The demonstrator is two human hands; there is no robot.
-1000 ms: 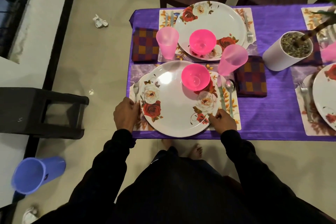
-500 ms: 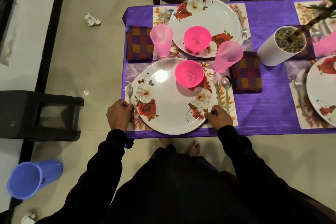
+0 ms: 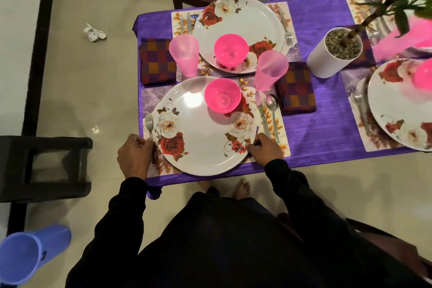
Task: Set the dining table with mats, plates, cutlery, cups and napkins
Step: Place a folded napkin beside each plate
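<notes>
A white plate with red and white roses [image 3: 203,138] lies on a floral place mat [image 3: 281,128] at the near corner of the purple-clothed table [image 3: 322,133]. My left hand [image 3: 135,156] is curled at the plate's left rim, covering the end of the fork [image 3: 149,121]. My right hand [image 3: 265,148] pinches the plate's right rim over the knife's [image 3: 261,112] handle. A pink bowl [image 3: 222,98] sits on the plate. A spoon [image 3: 272,105], a pink cup [image 3: 270,70] and a checked napkin [image 3: 295,87] lie to the right.
A second setting [image 3: 243,25] lies behind, with its own cup [image 3: 183,54] and napkin [image 3: 157,61]. A white plant pot [image 3: 332,58] and a third plate [image 3: 402,110] are at the right. On the floor are a black stool [image 3: 44,168] and a blue jug [image 3: 25,255].
Both hands have stayed at the two sides of the near plate. Only the camera's view has shifted slightly, sliding the table left and down in frame.
</notes>
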